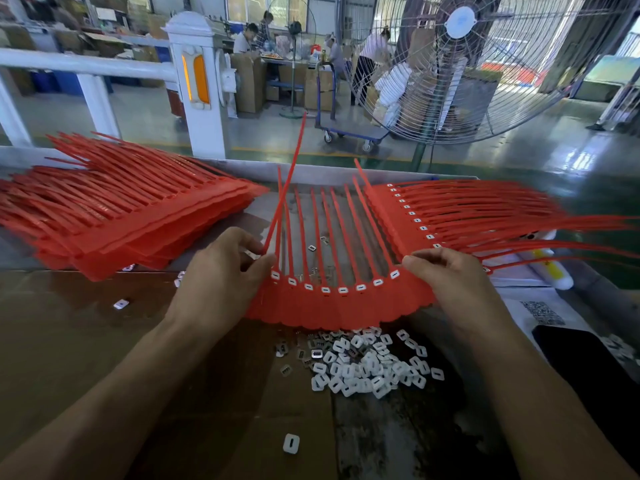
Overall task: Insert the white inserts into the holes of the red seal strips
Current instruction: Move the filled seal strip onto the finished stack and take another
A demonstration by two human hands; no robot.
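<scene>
Factory floor. Glossy green floor [519, 157], big pedestal fan [460, 64], cart [349, 133], stacked cartons [249, 84]. Workers [244, 38] sat at a far bench; red strips [114, 209] were piled in bulk.

One sheet of red seal strips [341, 306] is held up with eight white inserts [325, 289] showing in it, two more piles of red strips lie at far left [131, 220] and far right [450, 216], and one big fan [460, 64] stands far off.

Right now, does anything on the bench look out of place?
Yes. One tail of the held red seal strip crosses its neighbours instead of lying parallel, and a few white inserts lie scattered away from the main pile.
</scene>
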